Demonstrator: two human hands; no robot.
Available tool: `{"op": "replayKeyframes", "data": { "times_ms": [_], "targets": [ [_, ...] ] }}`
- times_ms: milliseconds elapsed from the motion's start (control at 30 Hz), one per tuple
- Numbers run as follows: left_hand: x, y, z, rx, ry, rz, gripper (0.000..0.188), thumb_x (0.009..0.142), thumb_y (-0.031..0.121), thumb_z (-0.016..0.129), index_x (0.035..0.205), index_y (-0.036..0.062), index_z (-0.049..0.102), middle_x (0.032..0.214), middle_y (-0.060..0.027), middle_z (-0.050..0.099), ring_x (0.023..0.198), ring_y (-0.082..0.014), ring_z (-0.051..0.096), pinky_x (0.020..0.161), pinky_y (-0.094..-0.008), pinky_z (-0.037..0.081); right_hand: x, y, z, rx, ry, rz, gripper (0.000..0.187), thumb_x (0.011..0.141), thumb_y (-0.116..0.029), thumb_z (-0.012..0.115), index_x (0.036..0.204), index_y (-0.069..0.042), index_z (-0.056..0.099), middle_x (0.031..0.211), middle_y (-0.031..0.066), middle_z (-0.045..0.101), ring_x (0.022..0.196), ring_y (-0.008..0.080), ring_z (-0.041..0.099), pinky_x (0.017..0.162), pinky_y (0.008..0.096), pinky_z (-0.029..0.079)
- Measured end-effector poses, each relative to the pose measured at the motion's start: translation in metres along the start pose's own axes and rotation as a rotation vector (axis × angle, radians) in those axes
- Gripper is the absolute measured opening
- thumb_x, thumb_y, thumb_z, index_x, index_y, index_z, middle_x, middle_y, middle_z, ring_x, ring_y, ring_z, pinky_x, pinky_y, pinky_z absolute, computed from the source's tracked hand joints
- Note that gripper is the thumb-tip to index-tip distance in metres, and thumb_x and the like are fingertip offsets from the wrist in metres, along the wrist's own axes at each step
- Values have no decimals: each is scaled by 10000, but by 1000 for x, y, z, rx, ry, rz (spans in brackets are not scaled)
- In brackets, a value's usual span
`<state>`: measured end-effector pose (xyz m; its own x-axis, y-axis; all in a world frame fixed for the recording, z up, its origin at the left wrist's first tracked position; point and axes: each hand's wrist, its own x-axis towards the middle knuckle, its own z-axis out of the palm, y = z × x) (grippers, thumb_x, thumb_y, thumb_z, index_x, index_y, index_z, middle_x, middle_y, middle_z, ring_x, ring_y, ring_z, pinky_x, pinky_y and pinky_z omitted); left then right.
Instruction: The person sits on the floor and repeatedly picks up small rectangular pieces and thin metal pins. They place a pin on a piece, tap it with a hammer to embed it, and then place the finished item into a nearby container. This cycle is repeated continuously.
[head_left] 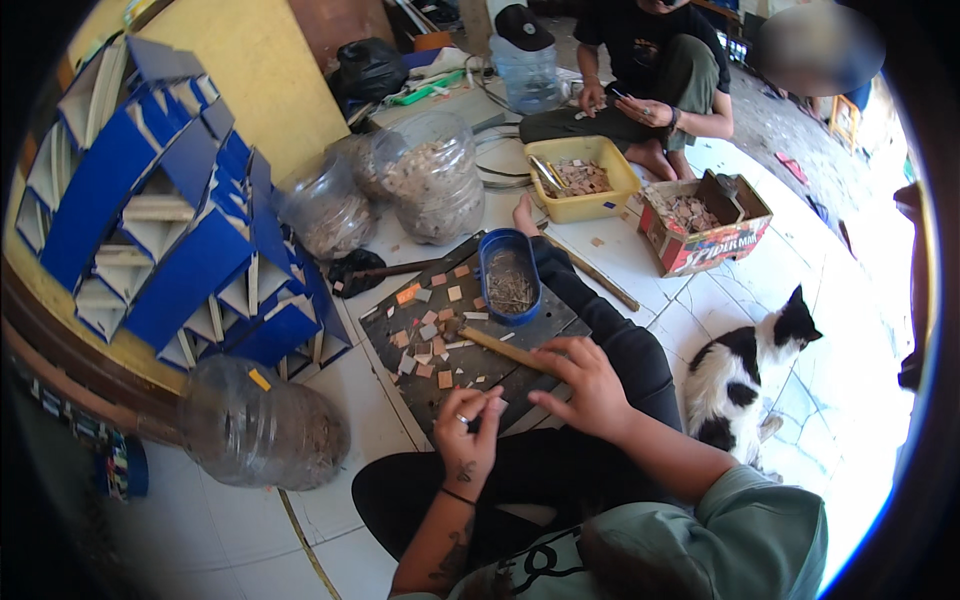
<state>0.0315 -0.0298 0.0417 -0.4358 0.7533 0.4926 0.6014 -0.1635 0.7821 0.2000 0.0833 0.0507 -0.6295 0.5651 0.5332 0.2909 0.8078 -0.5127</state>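
My left hand (468,432) is closed in a pinch above the near edge of a dark board (550,345); what its fingertips hold is too small to make out. My right hand (592,388) has its thumb and fingers apart, touching or just over the end of a hammer's wooden handle (500,347). The hammer lies across the board, its head pointing to the far left. Several small square tile pieces (445,379), pink, grey and orange, are scattered on the board's left half. A blue oval tub (511,275) of small brownish bits stands at the board's far edge.
Blue-and-white box-like units (150,220) are stacked at the left. Plastic jars (433,185) of rubble stand behind the board, another (262,425) nearer. A yellow basin (583,178) and a cardboard box (705,225) hold pieces. A cat (745,375) sits right; another person (650,80) sits opposite.
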Motion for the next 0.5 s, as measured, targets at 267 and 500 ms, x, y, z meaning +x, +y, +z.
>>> {"op": "replayKeyframes", "data": {
  "times_ms": [267,500],
  "targets": [
    [6,26,33,-203,-187,11,190,851,18,674,1038,8,709,941,-100,669,769,-192,642,737,-295,505,-1,27,-29,864,-529,355,389,914,-132,678,1269,-3,585,977,65,695,839,125,666,748,267,548],
    [-45,6,31,-180,-492,-23,338,868,74,670,1204,47,638,988,-92,662,752,-187,631,745,-310,506,114,113,-106,197,-900,664,332,902,-90,612,1226,-17,619,1025,132,695,794,240,722,717,327,584]
  ]
}}
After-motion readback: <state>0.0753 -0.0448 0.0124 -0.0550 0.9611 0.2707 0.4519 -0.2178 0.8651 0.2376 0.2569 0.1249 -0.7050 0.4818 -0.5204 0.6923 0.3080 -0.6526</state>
